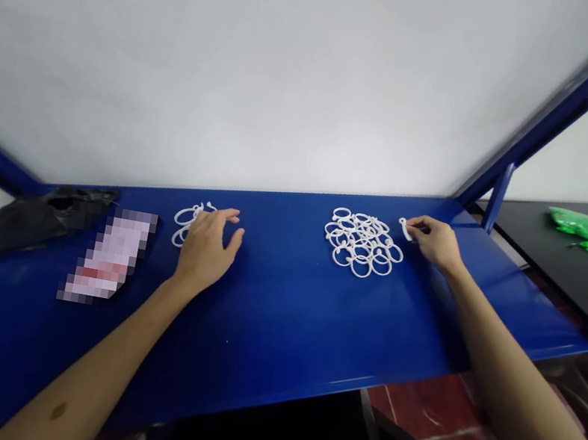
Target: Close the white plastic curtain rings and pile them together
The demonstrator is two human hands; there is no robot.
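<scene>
A heap of white plastic curtain rings [361,245], each with a small eyelet, lies overlapping on the blue tabletop [278,308]. To the right of the heap, my right hand [436,243] pinches a single white curtain ring [405,229] between thumb and fingertips; this one is seen nearly edge-on. My left hand [208,249] is open, thumb apart from the stretched fingers. It hovers over or rests beside a smaller group of white rings [177,216] on the left, partly covering them. Whether its fingers touch those rings, I cannot tell.
On the left lie a black plastic bag [37,220] and a blurred pinkish packet [111,252]. Blue metal frame bars [564,108] rise at the right. A black table [549,257] beyond holds a bag of green items [583,225]. A pale wall [295,84] stands behind.
</scene>
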